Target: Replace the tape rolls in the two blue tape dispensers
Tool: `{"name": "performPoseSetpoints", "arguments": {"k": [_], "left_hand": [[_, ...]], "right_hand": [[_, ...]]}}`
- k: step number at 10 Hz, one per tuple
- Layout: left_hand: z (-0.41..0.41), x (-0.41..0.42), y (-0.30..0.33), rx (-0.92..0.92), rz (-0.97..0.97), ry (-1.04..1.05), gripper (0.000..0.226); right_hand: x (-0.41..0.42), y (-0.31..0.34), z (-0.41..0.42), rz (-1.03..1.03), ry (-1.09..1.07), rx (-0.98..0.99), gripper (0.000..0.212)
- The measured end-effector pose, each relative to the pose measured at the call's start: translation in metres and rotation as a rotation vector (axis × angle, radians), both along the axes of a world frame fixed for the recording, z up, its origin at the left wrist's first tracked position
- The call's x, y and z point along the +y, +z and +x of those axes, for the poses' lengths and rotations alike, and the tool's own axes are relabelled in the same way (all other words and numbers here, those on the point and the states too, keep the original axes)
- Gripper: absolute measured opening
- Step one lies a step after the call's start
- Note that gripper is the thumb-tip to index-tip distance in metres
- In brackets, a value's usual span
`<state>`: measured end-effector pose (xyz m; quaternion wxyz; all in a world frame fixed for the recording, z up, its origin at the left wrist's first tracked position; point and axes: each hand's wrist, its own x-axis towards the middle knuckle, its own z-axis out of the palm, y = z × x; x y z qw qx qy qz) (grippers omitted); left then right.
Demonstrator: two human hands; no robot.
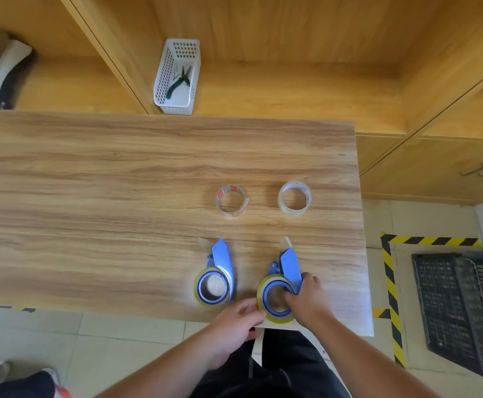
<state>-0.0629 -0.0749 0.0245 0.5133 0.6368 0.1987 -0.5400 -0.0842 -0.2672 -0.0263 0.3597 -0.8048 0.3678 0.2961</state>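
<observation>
While both hands (306,300) grip one dispenser (284,280), wooden table (119,196) fronts shelving (263,53).

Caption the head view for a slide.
Both hands grip the right blue tape dispenser; two clear spare tape rolls wait beyond.

The table (119,196) is wood-grain laminate, smooth with a soft sheen. Both dispensers (220,262) (290,265) are smooth blue plastic carrying yellowish glossy tape, and the two spare rolls (231,201) (294,198) are clear, shiny film. The basket (177,79) is white perforated plastic.
</observation>
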Motion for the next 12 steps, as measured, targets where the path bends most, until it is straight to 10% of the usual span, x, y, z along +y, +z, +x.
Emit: {"name": "performPoseSetpoints", "arguments": {"k": [9,12], "left_hand": [[0.004,-0.010,-0.008,0.111,0.050,0.093,0.013],[-0.004,0.009,-0.014,0.064,0.068,0.067,0.058]], "right_hand": [[-0.003,-0.011,0.003,0.005,0.009,-0.036,0.048],[-0.007,0.010,-0.010,-0.089,0.189,-0.050,0.059]]}}
